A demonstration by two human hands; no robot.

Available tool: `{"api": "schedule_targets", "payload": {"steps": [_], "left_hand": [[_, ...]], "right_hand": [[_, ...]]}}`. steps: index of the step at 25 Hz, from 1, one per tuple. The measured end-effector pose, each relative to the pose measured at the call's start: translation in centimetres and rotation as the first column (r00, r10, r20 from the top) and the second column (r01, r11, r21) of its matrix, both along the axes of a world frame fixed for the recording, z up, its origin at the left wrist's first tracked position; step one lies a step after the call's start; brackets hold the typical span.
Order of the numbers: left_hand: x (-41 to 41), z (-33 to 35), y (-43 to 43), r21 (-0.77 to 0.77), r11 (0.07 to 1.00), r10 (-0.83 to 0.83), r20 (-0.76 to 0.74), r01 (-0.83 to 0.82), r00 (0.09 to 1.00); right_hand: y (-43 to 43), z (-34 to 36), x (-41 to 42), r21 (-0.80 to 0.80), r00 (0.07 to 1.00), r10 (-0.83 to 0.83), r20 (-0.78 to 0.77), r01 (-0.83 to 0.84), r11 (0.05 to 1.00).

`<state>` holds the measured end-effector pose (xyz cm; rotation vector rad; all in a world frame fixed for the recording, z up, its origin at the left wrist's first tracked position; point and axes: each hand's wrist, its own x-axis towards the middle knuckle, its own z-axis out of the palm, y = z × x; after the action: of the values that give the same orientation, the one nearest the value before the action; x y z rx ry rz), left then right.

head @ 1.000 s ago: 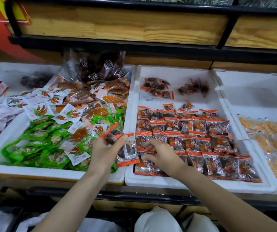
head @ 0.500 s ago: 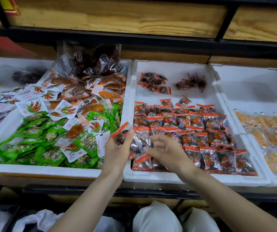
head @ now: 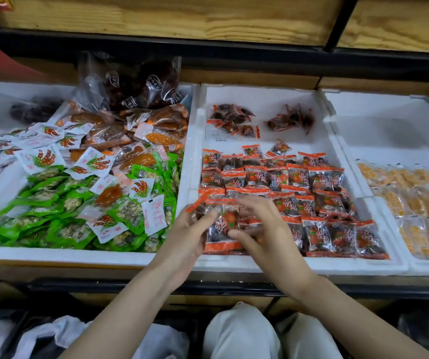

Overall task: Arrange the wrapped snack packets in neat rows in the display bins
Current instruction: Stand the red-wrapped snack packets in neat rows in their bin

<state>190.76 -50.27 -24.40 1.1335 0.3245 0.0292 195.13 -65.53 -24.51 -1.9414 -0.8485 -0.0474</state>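
Head view: left hand (head: 190, 229) grips a small stack of clear, orange-edged plastic snack packets (head: 221, 224) above the near-left corner of the white foam middle bin (head: 260, 265). Right hand (head: 260, 229), fingers blurred, pinches the stack's front. Judged light, crinkly, slippery film. Best held by the flat sealed edges.

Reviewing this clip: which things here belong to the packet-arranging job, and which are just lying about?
Job in hand:
- orange-edged packets held by the left hand; right hand at them, blurred
- rowed packets
- middle foam bin
- loose packets at its back

Lying about:
- green packets
- white packets
- yellow packets
- clear bag of dark snacks
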Motion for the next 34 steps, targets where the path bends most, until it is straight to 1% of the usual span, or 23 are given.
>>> {"api": "schedule_targets", "payload": {"steps": [1,2,4,6,8,9,10,11,12,13,14,15,16,18,20,22,24,25,28,30,31,33,34], "left_hand": [[-0.2,0.1,0.1,0.080,0.996,-0.039,0.003,0.039,0.999],[-0.3,0.2,0.1,0.177,0.981,-0.077,0.001,0.075,0.997],[-0.3,0.3,0.0,0.330,0.940,-0.089,-0.007,0.086,0.996],[-0.1,0.2,0.2,0.361,0.932,-0.024,-0.016,0.028,1.000],[0.0,0.1,1.0,0.300,0.953,0.049,-0.025,-0.039,0.998],[-0.1,0.2,1.5,0.265,0.961,0.085,-0.020,-0.077,0.996],[-0.1,0.2,1.9,0.249,0.963,0.111,-0.016,-0.104,0.994],[-0.2,0.3,2.2,0.242,0.964,0.117,-0.024,-0.108,0.993],[-0.3,0.3,2.1,0.240,0.966,0.105,-0.036,-0.094,0.994],[-0.4,0.1,1.9,0.239,0.968,0.085,-0.043,-0.072,0.995],[-0.3,-0.1,1.4,0.242,0.969,0.070,-0.052,-0.055,0.996],[-0.2,-0.2,0.9,0.243,0.969,0.066,-0.060,-0.049,0.996],[0.0,-0.4,0.5,0.251,0.966,0.075,-0.061,-0.057,0.995],[0.6,-0.4,0.1,0.307,0.950,0.084,-0.055,-0.063,0.995],[0.9,0.0,0.2,0.441,0.897,-0.003,-0.048,0.024,0.999],[1.0,0.3,0.1,0.540,0.833,-0.122,-0.037,0.122,0.992],[1.0,0.6,0.2,0.610,0.787,-0.122,0.005,0.094,0.993],[1.0,0.9,0.3,0.629,0.776,-0.084,0.021,0.052,0.996],[0.7,1.4,1.6,0.496,0.867,0.056,0.007,-0.052,0.998],[0.4,1.3,2.3,0.468,0.880,0.095,-0.003,-0.083,0.995],[0.3,1.4,2.5,0.466,0.879,0.109,0.003,-0.098,0.994],[0.3,1.2,2.6,0.436,0.894,0.105,0.011,-0.100,0.994],[0.4,0.9,2.7,0.421,0.902,0.097,0.009,-0.091,0.995]], "right_hand": [[-0.1,0.3,0.6,-0.006,0.997,-0.025,-0.078,0.024,1.000],[-0.2,0.6,1.3,-0.057,0.990,-0.031,-0.137,0.024,0.998],[-0.1,1.2,2.3,-0.150,0.983,-0.017,-0.181,-0.011,0.989],[0.0,1.8,2.8,-0.184,0.977,-0.028,-0.211,-0.012,0.983],[-0.4,2.3,4.0,-0.232,0.967,-0.098,-0.236,0.042,0.972],[-0.7,2.6,4.5,-0.205,0.946,-0.141,-0.292,0.083,0.975],[-0.9,2.9,5.0,-0.127,0.906,-0.165,-0.390,0.124,0.984],[-1.1,3.0,5.2,-0.018,0.841,-0.158,-0.517,0.174,0.985],[-1.1,3.1,5.0,0.095,0.762,-0.115,-0.638,0.225,0.970],[-0.9,3.0,4.5,0.174,0.704,-0.066,-0.707,0.263,0.949],[-0.7,2.7,3.8,0.200,0.683,-0.049,-0.729,0.280,0.939],[-0.5,2.2,3.0,0.171,0.697,-0.069,-0.714,0.269,0.948],[-0.4,1.8,2.2,0.102,0.733,-0.104,-0.672,0.230,0.968],[-0.7,1.4,1.6,-0.086,0.854,-0.121,-0.506,0.090,0.992],[-1.1,1.4,1.9,-0.276,0.948,-0.063,-0.311,-0.027,0.961],[-1.1,1.6,2.2,-0.341,0.973,0.001,-0.231,-0.082,0.937],[-0.8,1.8,2.5,-0.346,0.977,0.037,-0.210,-0.110,0.932],[-0.8,1.8,2.9,-0.347,0.980,0.022,-0.198,-0.091,0.933],[-1.0,1.2,4.7,-0.402,0.975,-0.140,-0.174,0.060,0.913],[-0.9,0.3,5.1,-0.475,0.969,-0.180,-0.167,0.081,0.876],[-0.9,-0.4,5.1,-0.518,0.978,-0.168,-0.125,0.080,0.852],[-1.0,-1.6,4.8,-0.588,0.988,-0.140,0.065,0.151,0.794],[-1.1,-1.8,4.9,-0.589,0.981,-0.138,0.137,0.193,0.784]]}}
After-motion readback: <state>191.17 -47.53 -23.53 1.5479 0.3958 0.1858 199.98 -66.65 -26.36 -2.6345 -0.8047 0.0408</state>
